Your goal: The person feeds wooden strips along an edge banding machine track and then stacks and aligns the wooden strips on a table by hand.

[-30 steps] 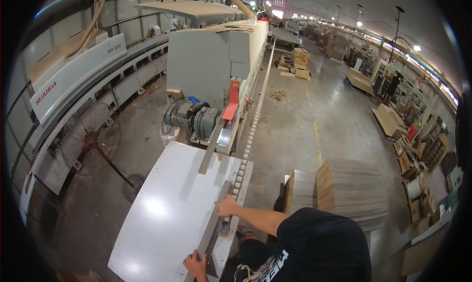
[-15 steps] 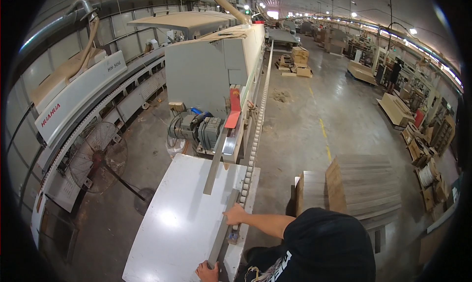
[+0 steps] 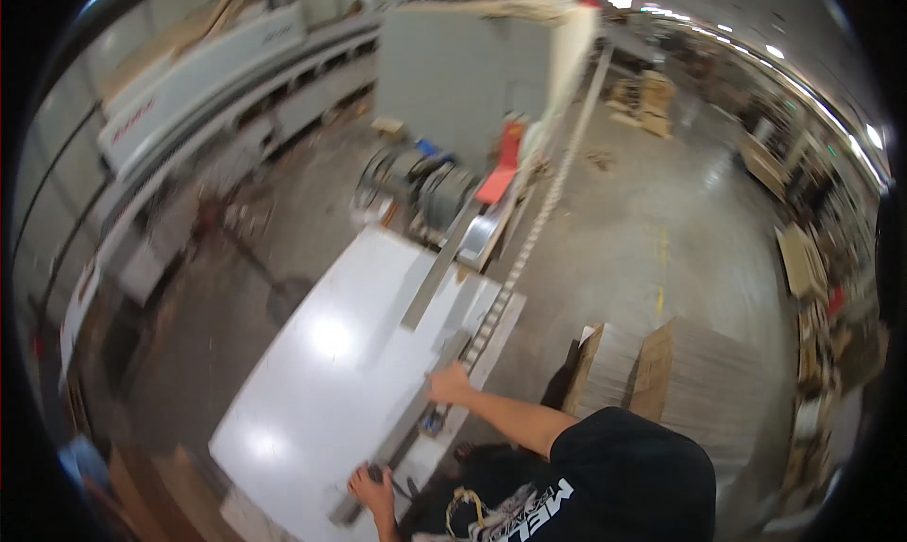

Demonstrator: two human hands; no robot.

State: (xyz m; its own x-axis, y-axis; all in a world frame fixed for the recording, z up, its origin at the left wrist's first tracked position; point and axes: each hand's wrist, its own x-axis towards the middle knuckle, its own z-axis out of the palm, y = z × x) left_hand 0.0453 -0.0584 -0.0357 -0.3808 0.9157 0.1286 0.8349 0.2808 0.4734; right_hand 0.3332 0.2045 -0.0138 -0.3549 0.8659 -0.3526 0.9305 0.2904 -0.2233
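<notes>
A long, narrow grey strip of board [image 3: 404, 430] lies along the right side of a white table [image 3: 312, 381], beside a roller track [image 3: 488, 321]. My left hand [image 3: 371, 487] is closed over the strip near its close end, which shows past the fingers; a small dark spot by the thumb is too blurred to name. Farther up, my right hand [image 3: 449, 385] holds the same strip at its edge, fingers bent over it. Another grey strip [image 3: 436, 279] sticks out over the table from a large grey machine [image 3: 463, 69], apart from both hands.
A red bent guard [image 3: 505, 161] and motors [image 3: 439, 194] sit on the machine's near end. Stacked grey boards [image 3: 713, 372] stand at my right. Left are a floor fan [image 3: 222, 216], blurred, and another long machine [image 3: 208, 79]. Cardboard pieces [image 3: 647, 103] lie farther off.
The view has turned and blurred, so the machine sits farther right and higher. Both hands keep to the strip; more of its near end now shows beyond my left hand.
</notes>
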